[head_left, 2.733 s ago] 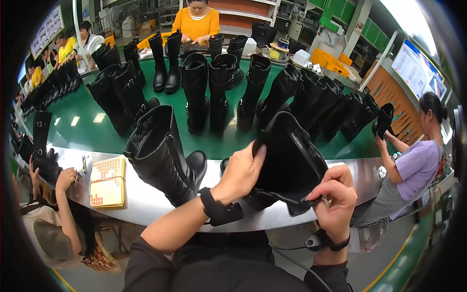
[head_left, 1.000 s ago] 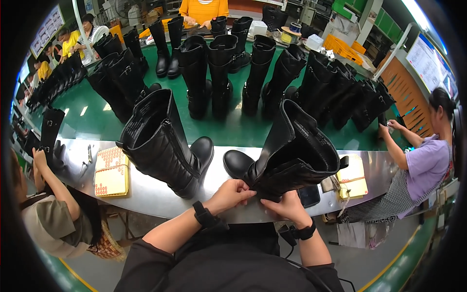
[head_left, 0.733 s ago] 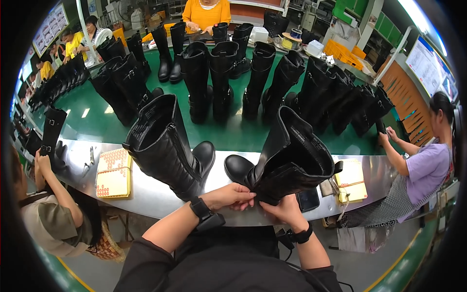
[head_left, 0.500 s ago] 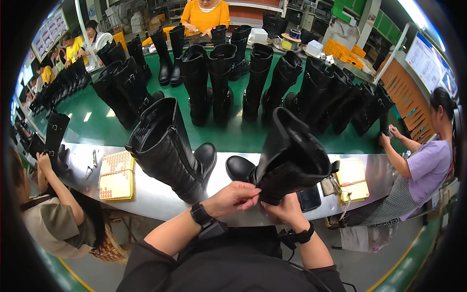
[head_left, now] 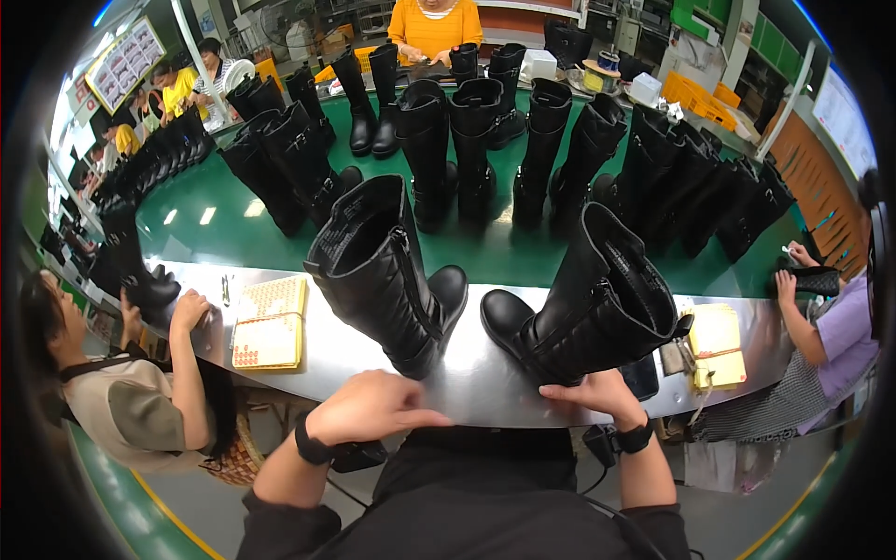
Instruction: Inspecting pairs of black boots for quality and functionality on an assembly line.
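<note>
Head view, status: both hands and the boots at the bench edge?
Left hand open, off the left boot. Right hand flat against the heel of the right boot, not gripping. Both boots upright on the steel ledge. Nothing between.

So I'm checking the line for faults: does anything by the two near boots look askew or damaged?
Nothing damaged shows. Both black boots stand on the steel ledge, but the right boot has its shaft leaning right, toward the yellow pads, with the right hand at its heel. The left boot stands free.
</note>
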`<state>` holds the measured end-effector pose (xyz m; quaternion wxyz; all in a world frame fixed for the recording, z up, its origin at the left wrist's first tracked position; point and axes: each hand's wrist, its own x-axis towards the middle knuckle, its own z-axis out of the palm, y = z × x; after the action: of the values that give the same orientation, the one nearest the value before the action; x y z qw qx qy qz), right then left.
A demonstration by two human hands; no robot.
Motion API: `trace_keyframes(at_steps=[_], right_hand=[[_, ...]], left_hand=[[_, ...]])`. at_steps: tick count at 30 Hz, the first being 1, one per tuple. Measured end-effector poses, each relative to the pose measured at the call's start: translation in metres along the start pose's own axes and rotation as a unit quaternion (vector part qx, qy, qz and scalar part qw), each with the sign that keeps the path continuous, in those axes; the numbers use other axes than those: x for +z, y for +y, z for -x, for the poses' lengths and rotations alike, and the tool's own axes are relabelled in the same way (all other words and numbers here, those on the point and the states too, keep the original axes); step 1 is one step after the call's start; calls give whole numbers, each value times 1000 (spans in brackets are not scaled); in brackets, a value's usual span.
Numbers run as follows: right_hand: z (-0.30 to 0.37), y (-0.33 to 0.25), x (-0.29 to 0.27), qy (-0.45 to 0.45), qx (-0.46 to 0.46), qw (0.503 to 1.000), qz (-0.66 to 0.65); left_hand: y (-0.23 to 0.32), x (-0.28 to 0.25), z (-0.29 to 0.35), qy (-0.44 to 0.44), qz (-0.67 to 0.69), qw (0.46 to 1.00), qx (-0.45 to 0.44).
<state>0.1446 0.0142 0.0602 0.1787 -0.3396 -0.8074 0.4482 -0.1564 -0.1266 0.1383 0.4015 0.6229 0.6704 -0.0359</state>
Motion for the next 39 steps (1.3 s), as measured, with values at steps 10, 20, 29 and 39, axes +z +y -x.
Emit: trace_keyframes(at_steps=[10, 20, 29, 39], right_hand=[[-43, -9, 79, 164, 52, 976, -135], [-61, 33, 79, 164, 24, 939, -301], [-50, 4, 47, 70, 72, 758, -644], [-48, -3, 15, -36, 94, 754, -649]], left_hand=[[-32, 76, -105, 401, 511, 756, 75], [13, 45, -110, 504, 254, 773, 290], [17, 49, -109, 166, 741, 622, 190], [-19, 58, -114, -140, 853, 356, 355]])
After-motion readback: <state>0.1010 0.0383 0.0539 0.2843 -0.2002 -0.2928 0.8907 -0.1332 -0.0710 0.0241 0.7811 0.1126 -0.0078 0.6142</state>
